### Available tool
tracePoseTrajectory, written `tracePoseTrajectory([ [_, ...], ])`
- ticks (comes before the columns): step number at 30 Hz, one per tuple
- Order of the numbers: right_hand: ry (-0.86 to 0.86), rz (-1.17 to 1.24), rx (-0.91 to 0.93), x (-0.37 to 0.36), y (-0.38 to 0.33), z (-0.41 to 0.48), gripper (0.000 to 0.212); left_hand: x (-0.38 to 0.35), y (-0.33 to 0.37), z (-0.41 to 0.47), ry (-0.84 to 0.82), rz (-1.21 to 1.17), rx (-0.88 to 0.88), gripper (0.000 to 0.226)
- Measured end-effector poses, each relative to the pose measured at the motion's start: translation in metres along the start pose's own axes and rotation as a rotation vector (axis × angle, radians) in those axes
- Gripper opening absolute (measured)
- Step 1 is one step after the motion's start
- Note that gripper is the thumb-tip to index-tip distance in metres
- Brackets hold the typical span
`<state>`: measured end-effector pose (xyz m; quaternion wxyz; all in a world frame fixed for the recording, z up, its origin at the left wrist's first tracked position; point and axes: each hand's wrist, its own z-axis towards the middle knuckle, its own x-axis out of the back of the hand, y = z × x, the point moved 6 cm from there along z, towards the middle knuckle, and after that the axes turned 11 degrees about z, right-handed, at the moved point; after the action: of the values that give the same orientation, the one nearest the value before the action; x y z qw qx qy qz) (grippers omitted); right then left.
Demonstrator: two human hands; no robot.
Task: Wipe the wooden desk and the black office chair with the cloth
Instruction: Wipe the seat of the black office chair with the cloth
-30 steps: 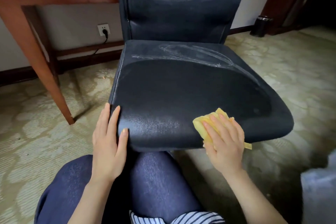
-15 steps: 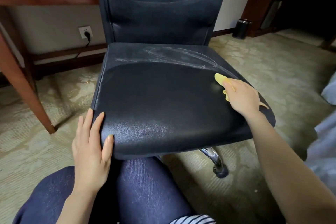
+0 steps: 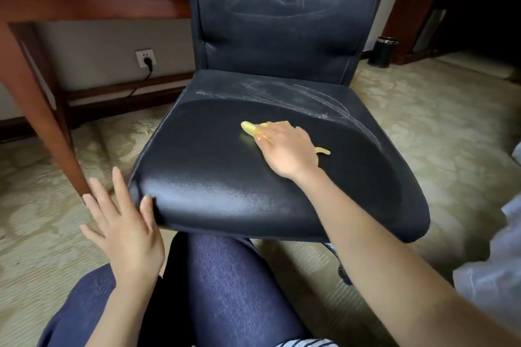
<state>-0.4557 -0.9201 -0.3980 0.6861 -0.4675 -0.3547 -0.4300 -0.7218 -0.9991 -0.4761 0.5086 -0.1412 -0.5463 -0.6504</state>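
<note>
Pressing cloth (image 3: pixel 248 127) mid-seat on black office chair (image 3: pixel 225 177) under right hand (image 3: pixel 286 151), fingers extended. Bracing front-left corner with left hand (image 3: pixel 127 228), fingers splayed, gripping nothing. Risking seat swivelling under sideways push, leaving rear dust streaks (image 3: pixel 282 90) missed.

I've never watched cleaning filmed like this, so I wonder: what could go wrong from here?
1. The chair seems to stand on a caster, and the left hand only touches the seat's front corner with spread fingers; a firm push from the right hand might roll it.
2. Pale streaks cross the seat's rear and the backrest; those could be missed.
3. The yellow cloth is bunched small under the hand and may slip out.
</note>
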Motion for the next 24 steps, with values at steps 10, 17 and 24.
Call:
tracePoseTrajectory([
  [10, 0.158, -0.175, 0.277, -0.038, -0.072, -0.124, 0.04, -0.027, 0.029, -0.03, -0.217, 0.156, -0.514, 0.066],
  [17, 0.227, -0.152, 0.176, -0.015, -0.026, -0.163, 0.041, -0.027, 0.025, -0.025, -0.255, 0.251, -0.44, 0.065],
  [24, 0.306, -0.081, -0.149, 0.047, 0.035, -0.135, 0.037, -0.028, 0.026, -0.027, -0.279, 0.307, -0.42, 0.068],
])
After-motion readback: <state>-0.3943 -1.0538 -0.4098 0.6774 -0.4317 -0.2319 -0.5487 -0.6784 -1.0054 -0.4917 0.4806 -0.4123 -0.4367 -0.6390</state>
